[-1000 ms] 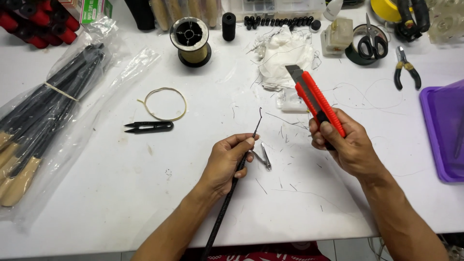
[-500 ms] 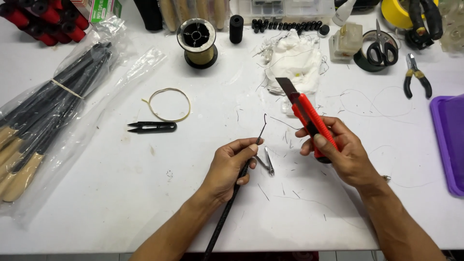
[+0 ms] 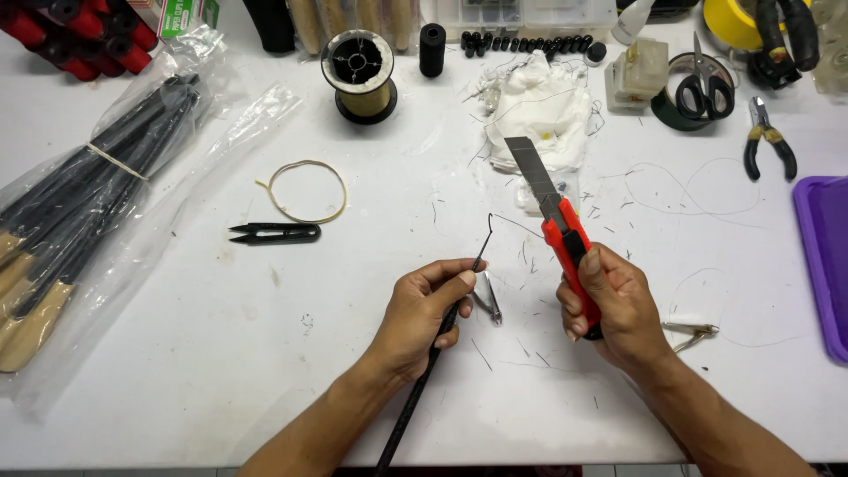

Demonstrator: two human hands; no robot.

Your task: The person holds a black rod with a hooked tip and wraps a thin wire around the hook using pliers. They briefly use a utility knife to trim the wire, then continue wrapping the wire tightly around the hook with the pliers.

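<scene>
My left hand (image 3: 426, 311) pinches a thin black rod (image 3: 415, 396) whose tip ends in a small wire hook (image 3: 488, 225) pointing away from me; a small metal piece (image 3: 488, 297) lies just to the right of the fingers. My right hand (image 3: 614, 309) grips a red utility knife (image 3: 565, 243) with its long grey blade (image 3: 531, 169) extended, pointing up and to the left. A thin thread runs from the hook toward the knife. The blade stands apart from the rod, to its right.
On the white table lie black thread snips (image 3: 276, 233), a rubber band loop (image 3: 305, 191), a spool of line (image 3: 359, 75), white cloth (image 3: 541, 110), scissors (image 3: 705, 87), pliers (image 3: 767, 140), a bag of black rods (image 3: 84, 199) at left and a purple tray (image 3: 824, 261) at right.
My right hand has swung the knife leftward and closer to the rod, the blade now more upright. My left hand and the rod have hardly moved.
</scene>
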